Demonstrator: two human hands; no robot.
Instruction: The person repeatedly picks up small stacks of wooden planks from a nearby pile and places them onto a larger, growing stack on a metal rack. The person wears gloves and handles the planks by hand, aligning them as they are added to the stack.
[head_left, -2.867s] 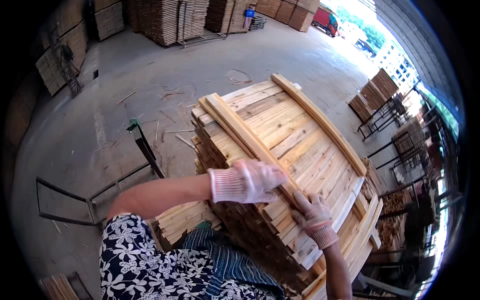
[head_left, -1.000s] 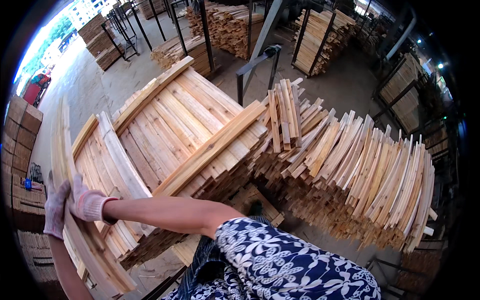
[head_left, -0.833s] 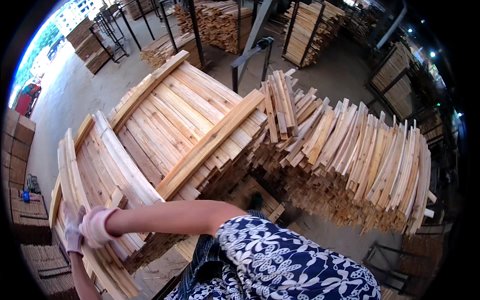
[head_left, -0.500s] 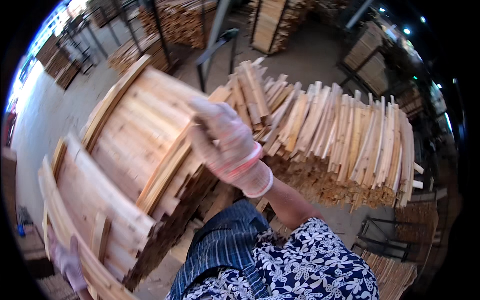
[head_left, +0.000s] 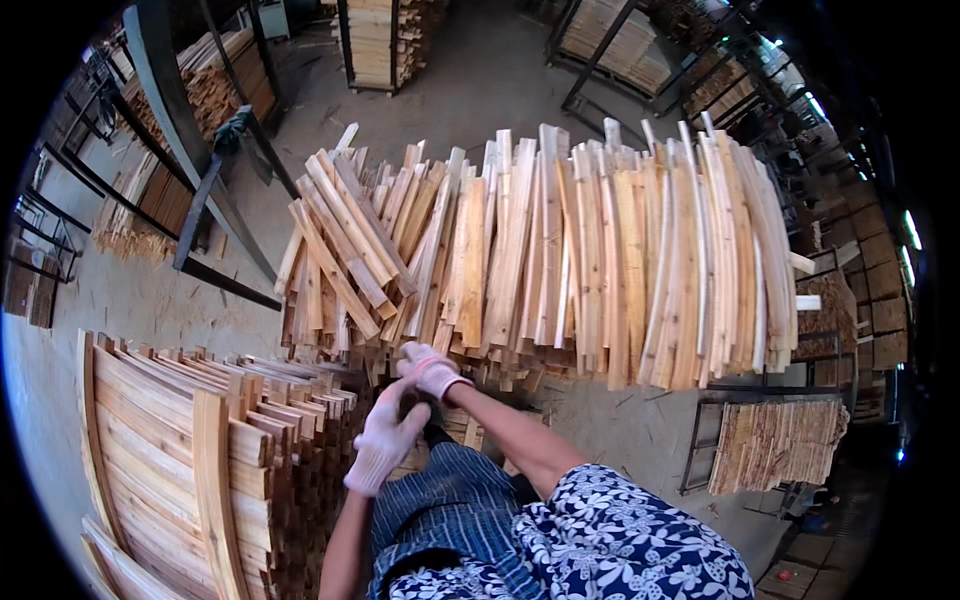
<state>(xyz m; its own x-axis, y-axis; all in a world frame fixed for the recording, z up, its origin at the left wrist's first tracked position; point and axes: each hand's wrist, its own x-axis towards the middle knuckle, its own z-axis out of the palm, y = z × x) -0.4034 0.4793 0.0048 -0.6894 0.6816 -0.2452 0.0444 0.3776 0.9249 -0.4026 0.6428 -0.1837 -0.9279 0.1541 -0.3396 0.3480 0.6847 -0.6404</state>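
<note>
My left hand (head_left: 388, 437), in a white knit glove, is in front of my body with thumb and fingers apart and no board in it. Just above and to its right is my gloved right hand (head_left: 432, 372), palm down, fingers loosely stretched. The fingertips of the two hands overlap or nearly touch; I cannot tell which. Both are by the near edge of a wide pile of loose wooden slats (head_left: 540, 250). To the left of my left hand stands a tall layered stack of boards (head_left: 150, 420) with upright strips (head_left: 213, 480) against its side.
A dark metal frame with a slanting post (head_left: 170, 120) rises at the far left. Bundled slat stacks (head_left: 385, 40) stand on the floor behind the pile. More slats lie on a rack (head_left: 775, 445) at the right. Two slat ends (head_left: 806, 302) jut from the pile's right side.
The view has swung left to right, bringing the slat pile to the middle. My left hand has left the board at the lower left, and my right hand has come down beside it.
</note>
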